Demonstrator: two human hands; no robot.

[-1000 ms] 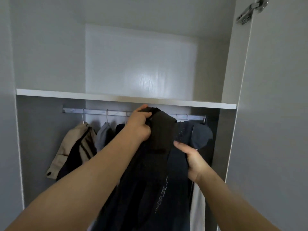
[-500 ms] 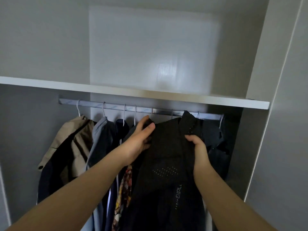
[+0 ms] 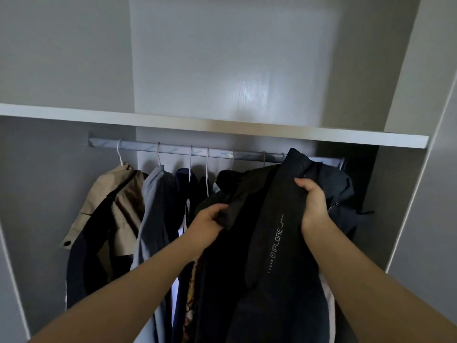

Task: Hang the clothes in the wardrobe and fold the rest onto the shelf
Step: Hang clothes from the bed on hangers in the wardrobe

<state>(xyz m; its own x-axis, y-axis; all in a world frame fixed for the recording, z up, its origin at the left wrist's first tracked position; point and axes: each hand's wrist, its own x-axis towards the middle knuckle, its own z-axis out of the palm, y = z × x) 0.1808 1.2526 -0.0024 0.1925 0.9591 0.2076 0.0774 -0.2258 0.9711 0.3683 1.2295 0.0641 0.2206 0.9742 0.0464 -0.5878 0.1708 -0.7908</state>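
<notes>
Now at the right end of the rail (image 3: 138, 146), below the shelf (image 3: 222, 126): black EXPLORE garment (image 3: 277, 243), bunched in curled fingers of the left hand (image 3: 210, 224), edge clamped by the right hand (image 3: 312, 201). Could slide off its hidden hanger if tugged unevenly. Versus half a second back: left hand lower, fingers no longer straight.

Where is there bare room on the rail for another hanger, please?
Bare rail shows left of the beige jacket and between it and the grey shirt. From the navy garment rightward hooks crowd, where the left hand and right hand grip dark clothing.
</notes>
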